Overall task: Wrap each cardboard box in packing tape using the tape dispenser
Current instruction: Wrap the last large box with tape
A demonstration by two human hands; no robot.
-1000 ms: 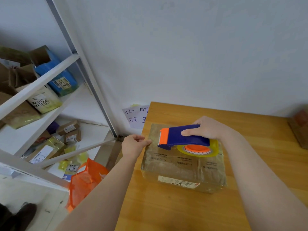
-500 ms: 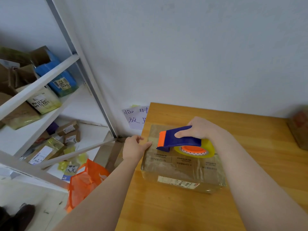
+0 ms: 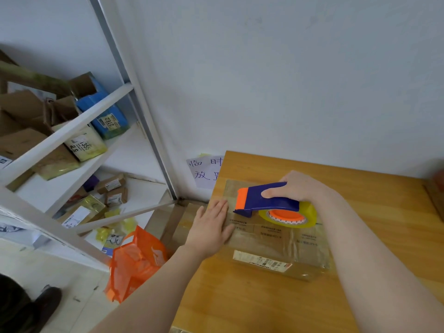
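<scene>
A flat cardboard box (image 3: 276,243), shiny with clear tape and bearing a label on its near side, lies on the wooden table (image 3: 240,296) near its left edge. My right hand (image 3: 300,188) grips the blue and orange tape dispenser (image 3: 264,201) with its roll of clear tape (image 3: 288,216), which sits on the box's top toward the far side. My left hand (image 3: 211,224) lies flat with straight fingers on the box's left end, pressing it down.
A white metal shelf rack (image 3: 72,131) with several boxes and parcels stands at the left. An orange bag (image 3: 134,263) sits on the floor beside the table. A handwritten paper note (image 3: 204,170) hangs on the wall. Another brown box (image 3: 436,198) shows at the right edge.
My left hand went from pinching the box's far left corner to lying flat on its left end. The dispenser stayed at about the same spot on the box's top.
</scene>
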